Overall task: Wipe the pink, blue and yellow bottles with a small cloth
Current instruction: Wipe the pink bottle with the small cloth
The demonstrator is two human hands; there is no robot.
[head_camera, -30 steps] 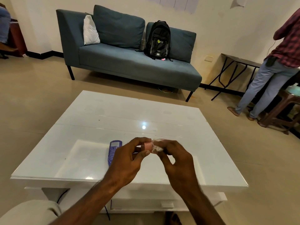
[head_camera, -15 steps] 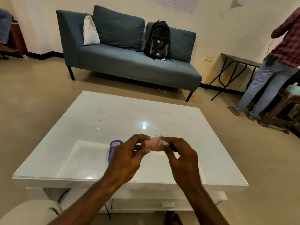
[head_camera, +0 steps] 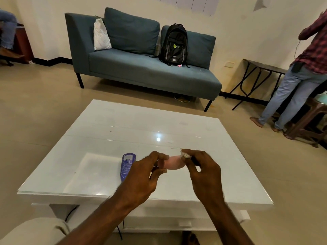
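We pinched the pink bottle (head_camera: 174,162) by its cap end in our left hand (head_camera: 141,175) above the table (head_camera: 99,131), freeing its body for the cloth (head_camera: 185,155) clamped in our right hand (head_camera: 203,172), the blue bottle (head_camera: 127,166) lying at nine o'clock.

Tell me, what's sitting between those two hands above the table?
In the head view, the pink bottle spans the gap: the left hand pinches one end, and the right hand presses a small white cloth against the other.
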